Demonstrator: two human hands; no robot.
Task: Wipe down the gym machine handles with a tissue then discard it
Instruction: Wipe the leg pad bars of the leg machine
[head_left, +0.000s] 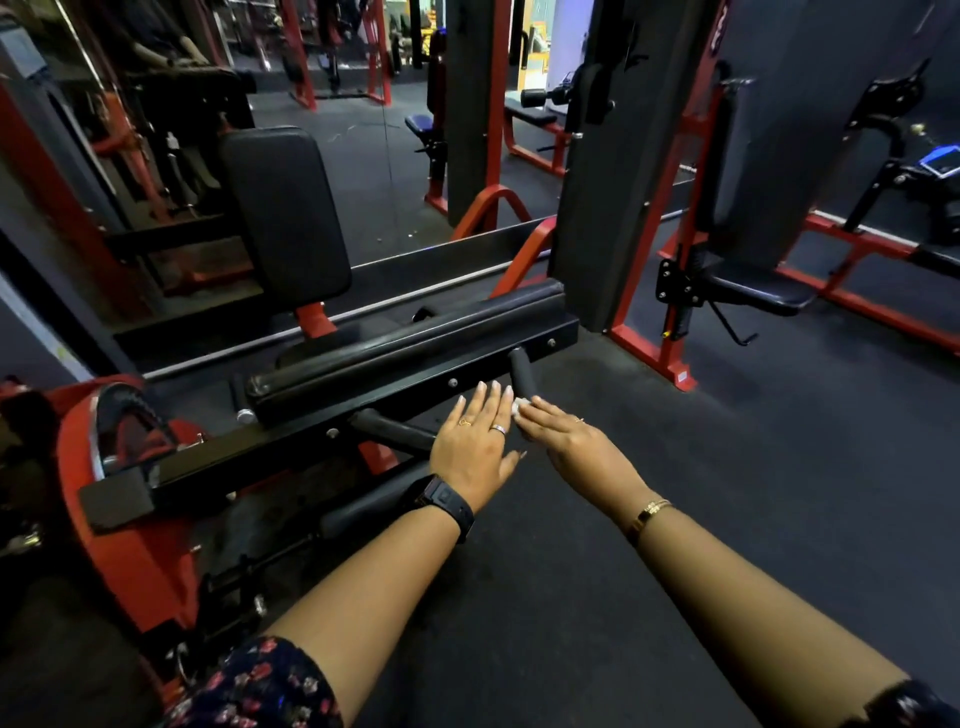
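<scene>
Here the tissue sits just below the handle, apparently pinched at the right hand fingertips; the left hand lies flat, empty, beside it. The handle's long axis runs away from the fingers, right hand nearer.

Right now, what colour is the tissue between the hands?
White; the tissue shows as a small wad at the fingertips in the head view.
</scene>
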